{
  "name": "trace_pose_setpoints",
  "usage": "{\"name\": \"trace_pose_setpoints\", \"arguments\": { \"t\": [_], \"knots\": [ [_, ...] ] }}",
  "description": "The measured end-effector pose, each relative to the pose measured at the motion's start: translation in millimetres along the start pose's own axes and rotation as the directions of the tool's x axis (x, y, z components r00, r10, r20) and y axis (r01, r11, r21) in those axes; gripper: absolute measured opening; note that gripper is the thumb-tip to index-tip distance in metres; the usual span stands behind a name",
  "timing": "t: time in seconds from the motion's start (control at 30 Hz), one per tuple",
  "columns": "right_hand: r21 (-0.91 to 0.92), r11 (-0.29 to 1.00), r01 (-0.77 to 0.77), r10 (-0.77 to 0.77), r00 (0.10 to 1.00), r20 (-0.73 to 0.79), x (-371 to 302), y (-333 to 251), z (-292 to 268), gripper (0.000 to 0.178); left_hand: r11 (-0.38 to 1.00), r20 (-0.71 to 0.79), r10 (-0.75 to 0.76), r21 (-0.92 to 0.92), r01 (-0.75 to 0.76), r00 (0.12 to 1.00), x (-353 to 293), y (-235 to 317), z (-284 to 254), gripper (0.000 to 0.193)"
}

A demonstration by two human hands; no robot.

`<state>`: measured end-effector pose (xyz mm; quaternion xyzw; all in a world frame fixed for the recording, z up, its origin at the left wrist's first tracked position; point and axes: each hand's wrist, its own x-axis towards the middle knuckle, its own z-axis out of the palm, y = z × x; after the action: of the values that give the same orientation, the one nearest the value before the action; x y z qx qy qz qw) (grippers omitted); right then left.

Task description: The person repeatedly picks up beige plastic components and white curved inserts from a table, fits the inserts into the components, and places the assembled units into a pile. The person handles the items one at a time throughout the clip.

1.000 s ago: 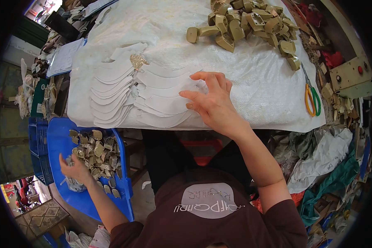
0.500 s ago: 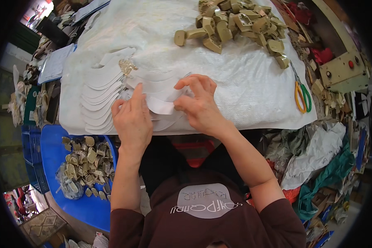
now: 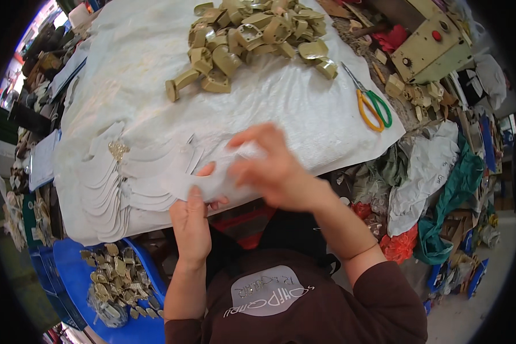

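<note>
My left hand (image 3: 192,225) grips a white curved sheet piece (image 3: 203,186), thumb on top and fingertips showing past its edge. Whether that piece is paper or thin leather I cannot tell. Close to its right end is my right hand (image 3: 272,172), blurred, with thumb and forefinger apart and nothing visible between them. Left of my hands, overlapping rows of similar white curved pieces (image 3: 100,203) lie on the white sheet covering the table (image 3: 137,86). A small gold-coloured bundle (image 3: 118,150) rests on top of them.
A heap of olive-beige shoe-heel-like blocks (image 3: 226,60) lies at the far side. Scissors (image 3: 372,109) with yellow and green handles lie near the right edge. A blue tub (image 3: 69,269) at lower left holds glittery blocks (image 3: 123,278). A control box (image 3: 433,49) stands far right.
The view has shifted, so the table sits further left and lower. My right hand has come away from the white piece, fingers spreading. My left hand still holds a white piece.
</note>
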<state>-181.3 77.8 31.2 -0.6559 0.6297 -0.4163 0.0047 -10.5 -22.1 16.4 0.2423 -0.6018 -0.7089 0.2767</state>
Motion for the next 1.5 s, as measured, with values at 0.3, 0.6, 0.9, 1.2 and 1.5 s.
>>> {"name": "trace_pose_setpoints", "arguments": {
  "t": [0.3,0.6,0.9,1.2,1.5],
  "knots": [
    [-0.498,0.705,-0.505,0.241,0.831,-0.501,-20,170,-86,0.042,0.975,0.025,-0.087,-0.204,0.09,0.996,-3,-11,8,0.044],
    [0.421,0.838,-0.346,0.545,0.542,-0.64,-30,153,-83,0.029,0.985,0.015,-0.066,-0.162,0.068,0.998,-2,-19,7,0.048],
    [0.177,0.984,0.01,0.023,0.983,-0.183,-20,28,14,0.036,0.914,-0.004,0.377,0.162,-0.372,0.926,53,-13,33,0.046],
    [0.632,0.615,-0.471,0.62,0.784,-0.018,-30,-3,20,0.047,0.731,-0.059,0.658,0.293,-0.617,0.751,69,-14,52,0.032],
    [0.563,0.716,-0.413,0.568,0.813,-0.127,-45,0,30,0.058,0.908,-0.268,0.242,-0.275,-0.315,0.932,79,-3,67,0.038]
  ]
}}
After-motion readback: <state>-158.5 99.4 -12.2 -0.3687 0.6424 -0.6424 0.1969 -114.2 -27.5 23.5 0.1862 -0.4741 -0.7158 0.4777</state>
